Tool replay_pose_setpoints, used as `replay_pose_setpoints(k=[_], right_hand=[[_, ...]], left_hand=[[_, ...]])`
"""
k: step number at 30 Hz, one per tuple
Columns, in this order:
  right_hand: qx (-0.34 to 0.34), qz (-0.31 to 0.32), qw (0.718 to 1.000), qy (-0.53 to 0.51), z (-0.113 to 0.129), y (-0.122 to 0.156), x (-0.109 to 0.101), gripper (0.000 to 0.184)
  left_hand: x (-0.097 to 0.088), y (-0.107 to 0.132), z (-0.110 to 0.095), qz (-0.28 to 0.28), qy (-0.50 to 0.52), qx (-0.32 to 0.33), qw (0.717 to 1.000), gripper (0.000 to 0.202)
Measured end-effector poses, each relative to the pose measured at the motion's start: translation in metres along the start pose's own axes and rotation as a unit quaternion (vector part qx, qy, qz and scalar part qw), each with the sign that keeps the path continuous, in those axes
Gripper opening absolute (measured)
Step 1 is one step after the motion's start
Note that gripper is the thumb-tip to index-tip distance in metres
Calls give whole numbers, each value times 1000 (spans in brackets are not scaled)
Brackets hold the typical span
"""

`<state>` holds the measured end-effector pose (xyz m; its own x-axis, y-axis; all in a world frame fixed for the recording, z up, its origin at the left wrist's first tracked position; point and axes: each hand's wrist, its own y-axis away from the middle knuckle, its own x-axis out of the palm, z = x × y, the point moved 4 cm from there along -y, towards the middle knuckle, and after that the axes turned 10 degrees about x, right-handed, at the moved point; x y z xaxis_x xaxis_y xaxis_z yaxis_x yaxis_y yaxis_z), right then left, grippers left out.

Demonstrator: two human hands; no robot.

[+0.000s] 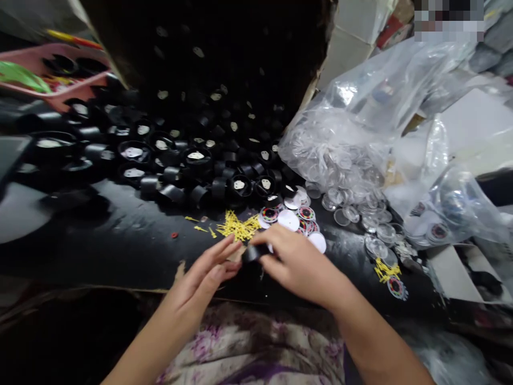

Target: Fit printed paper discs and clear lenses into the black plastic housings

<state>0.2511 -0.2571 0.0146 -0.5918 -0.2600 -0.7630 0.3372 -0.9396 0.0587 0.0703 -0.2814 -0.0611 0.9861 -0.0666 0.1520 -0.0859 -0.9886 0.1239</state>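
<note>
My right hand (298, 262) grips a small black round case (255, 252) on edge between thumb and fingers, just above the black table's front part. Facing it from the left is my left hand (206, 275), fingers stretched out and thumb alongside; its fingertips are close to the case, and I cannot tell whether they touch. Just beyond both hands lies a pile of thin yellow clock hands (239, 225). White discs (289, 220) and printed dials (306, 213) are heaped behind my right hand.
Many black round cases (196, 156) spill from a large dark box (224, 48). Clear plastic covers (352, 206) lie under a plastic bag (340, 117) on the right. A pink basket (80, 85) stands back left; a small red ring (173, 235) lies left of the yellow pile.
</note>
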Motion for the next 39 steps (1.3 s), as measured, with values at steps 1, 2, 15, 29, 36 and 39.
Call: replay_pose_setpoints(k=[1, 2, 15, 29, 36, 39], right_hand=[[-5, 37, 999, -6, 5, 7, 6, 28], [-6, 61, 998, -17, 8, 13, 10, 30], [195, -149, 954, 171, -78, -12, -11, 25], [22, -111, 987, -112, -25, 27, 22, 3], [164, -128, 946, -250, -32, 27, 21, 21], [103, -136, 953, -251, -19, 25, 16, 19]], left_hand=[[10, -3, 5, 48, -5, -17, 999, 46], [16, -4, 10, 83, -18, -32, 996, 44], [40, 5, 16, -85, 264, -135, 951, 34], [62, 5, 9, -121, 392, -148, 900, 41], [59, 12, 13, -118, 329, -99, 932, 42], [63, 14, 15, -94, 292, -71, 949, 35]])
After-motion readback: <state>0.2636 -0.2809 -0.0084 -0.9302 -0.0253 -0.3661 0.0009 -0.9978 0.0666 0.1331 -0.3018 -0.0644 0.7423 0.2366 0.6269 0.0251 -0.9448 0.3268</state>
